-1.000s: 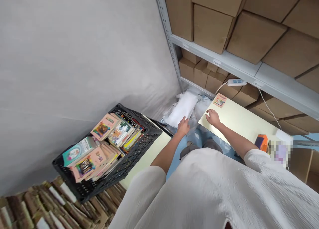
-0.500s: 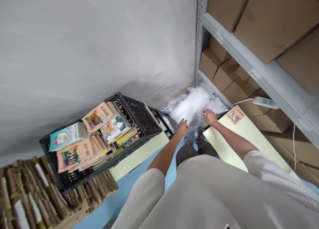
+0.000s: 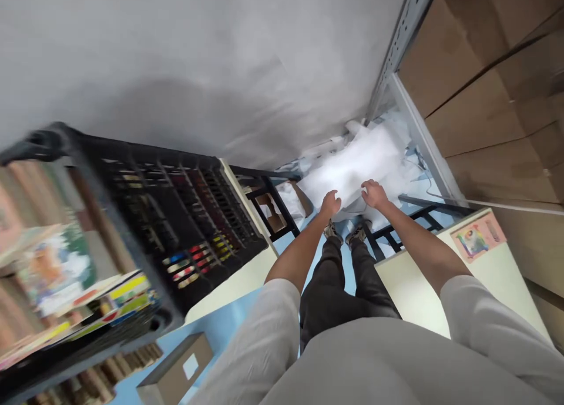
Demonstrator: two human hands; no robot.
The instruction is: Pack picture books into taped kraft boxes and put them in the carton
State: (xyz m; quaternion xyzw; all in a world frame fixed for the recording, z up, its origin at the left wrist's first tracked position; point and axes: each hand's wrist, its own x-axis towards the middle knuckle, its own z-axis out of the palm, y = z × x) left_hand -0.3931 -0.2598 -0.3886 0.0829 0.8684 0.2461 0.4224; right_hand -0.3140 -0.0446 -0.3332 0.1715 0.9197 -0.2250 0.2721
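Observation:
Both my arms reach down toward a heap of white plastic bags (image 3: 361, 158) lying on the blue floor in the corner by the wall. My left hand (image 3: 330, 204) is at the near edge of the heap, its fingers curled onto the white plastic. My right hand (image 3: 374, 194) rests on the heap beside it, fingers bent down on the plastic. My feet (image 3: 346, 233) stand just in front of the heap.
A black plastic crate (image 3: 176, 217) full of colourful booklets (image 3: 57, 270) sits on a pale table at the left. A second pale table (image 3: 423, 287) with a picture card (image 3: 476, 237) is at the right. Metal shelving (image 3: 400, 34) holds cardboard boxes (image 3: 484, 99). A small box (image 3: 176, 370) lies on the floor.
My view has tipped down and closer. Both hands have gone lower from the table edge onto the white bag heap.

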